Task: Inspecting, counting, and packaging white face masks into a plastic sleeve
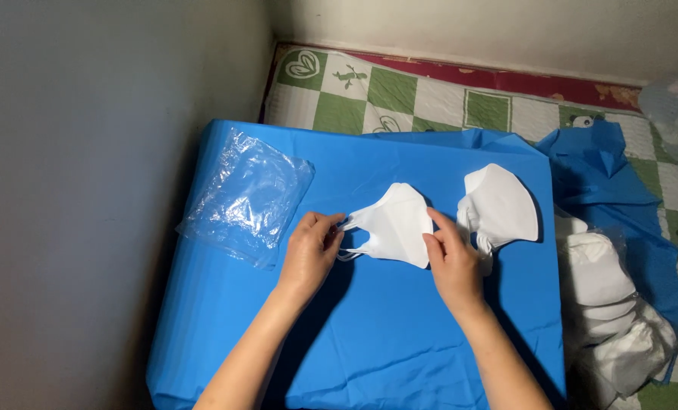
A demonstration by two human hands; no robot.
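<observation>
A white folded face mask point(394, 224) lies on a blue sheet point(369, 334) covering a low surface. My left hand point(309, 254) pinches the mask's left ear loop at its left end. My right hand point(451, 262) grips the mask's right edge with thumb and fingers. A small stack of similar white masks point(501, 206) sits just to the right of my right hand, not touched.
A pile of clear plastic bags point(249, 197) lies at the sheet's back left. A plastic bag full of white masks point(612, 315) rests off the right edge, on crumpled blue sheeting point(608, 178). A green-checked mat point(400, 95) lies behind; a grey wall point(81, 190) stands to the left.
</observation>
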